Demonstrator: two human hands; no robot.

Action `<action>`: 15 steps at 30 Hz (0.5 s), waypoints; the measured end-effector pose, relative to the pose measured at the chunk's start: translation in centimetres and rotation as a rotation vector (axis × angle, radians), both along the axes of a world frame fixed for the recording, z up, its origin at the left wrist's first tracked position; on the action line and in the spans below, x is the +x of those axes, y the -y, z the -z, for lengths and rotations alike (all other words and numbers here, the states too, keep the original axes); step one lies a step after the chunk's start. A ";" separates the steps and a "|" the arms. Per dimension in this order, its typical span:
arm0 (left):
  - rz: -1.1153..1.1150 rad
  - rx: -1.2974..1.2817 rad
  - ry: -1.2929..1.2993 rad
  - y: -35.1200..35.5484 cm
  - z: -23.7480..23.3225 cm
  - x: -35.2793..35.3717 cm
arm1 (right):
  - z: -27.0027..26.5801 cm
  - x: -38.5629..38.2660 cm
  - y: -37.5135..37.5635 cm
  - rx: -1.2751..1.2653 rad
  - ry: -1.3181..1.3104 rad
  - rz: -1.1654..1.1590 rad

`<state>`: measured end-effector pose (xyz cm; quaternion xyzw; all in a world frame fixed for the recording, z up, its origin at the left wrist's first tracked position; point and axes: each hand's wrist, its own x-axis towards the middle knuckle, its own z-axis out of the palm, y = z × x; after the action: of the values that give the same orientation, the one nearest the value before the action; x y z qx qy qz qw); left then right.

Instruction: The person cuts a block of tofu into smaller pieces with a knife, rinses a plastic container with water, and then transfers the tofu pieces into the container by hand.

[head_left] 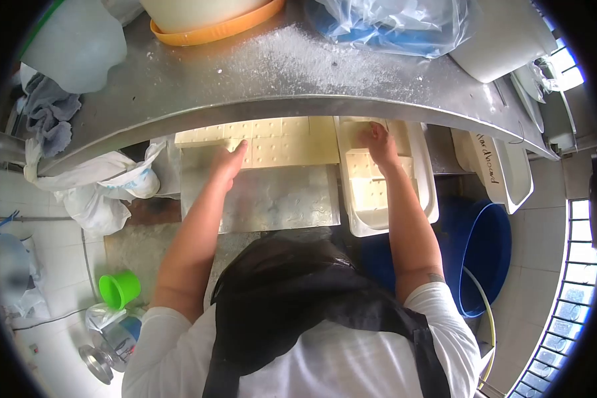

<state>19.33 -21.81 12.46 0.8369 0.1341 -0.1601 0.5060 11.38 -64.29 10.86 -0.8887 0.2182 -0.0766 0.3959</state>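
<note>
A pale yellow slab [285, 147], scored into blocks and marked with rows of small dimples, lies on a metal sheet [265, 205] beneath the bench. My left hand [229, 164] is at the slab's stepped front edge, its thumb against a dimpled block and its other fingers partly hidden. To the right stands a white plastic tub [373, 227] with similar dimpled blocks [373, 190] inside. Above the tub's far part is my right hand [381, 144], its fingers curled closed. Whatever those fingers may hold is hidden.
A metal bench [199, 83] dusted with white powder overhangs the work. Another white tub [519, 179] and a blue barrel [474, 259] stand at right. White plastic bags [96, 192] hang at left; a green cup [119, 290] is lower down.
</note>
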 end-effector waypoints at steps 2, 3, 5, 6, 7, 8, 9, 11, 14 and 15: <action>-0.095 -0.088 -0.224 -0.9 -0.6 1.4 | 1.0 0.3 0.1 0.263 0.080 0.032; -0.117 -0.181 -0.294 -1.5 -0.4 2.2 | 0.6 0.0 -0.1 0.353 0.080 -0.021; -0.156 -0.243 -0.353 -2.1 1.2 3.5 | 0.3 -0.4 -1.0 0.316 0.105 -0.014; -0.177 -0.313 -0.409 -2.3 1.1 3.5 | 0.2 -0.6 -1.6 0.270 0.136 0.008; -0.189 -0.371 -0.445 -2.3 1.1 3.5 | 0.1 -0.7 -2.0 0.257 0.155 0.007; -0.202 -0.364 -0.443 -2.4 1.4 3.2 | 0.7 -0.5 -1.5 0.268 0.153 -0.004; -0.142 -0.338 -0.414 -2.3 1.8 2.9 | 1.2 -0.3 -0.8 0.376 0.148 -0.019; -0.098 -0.232 -0.239 -1.1 1.1 1.2 | 1.7 -0.5 -0.5 0.424 0.147 0.018; -0.004 -0.405 0.069 -1.9 1.8 -1.1 | -0.2 -1.4 -2.1 -0.165 0.227 0.164; -0.084 -0.536 0.077 -3.1 5.0 -0.9 | -1.2 -2.0 -3.0 -0.162 0.226 0.164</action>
<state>18.44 -18.74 7.51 0.6723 0.1023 -0.1369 0.7203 9.36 -61.27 12.03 -0.8828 0.2373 -0.2253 0.3371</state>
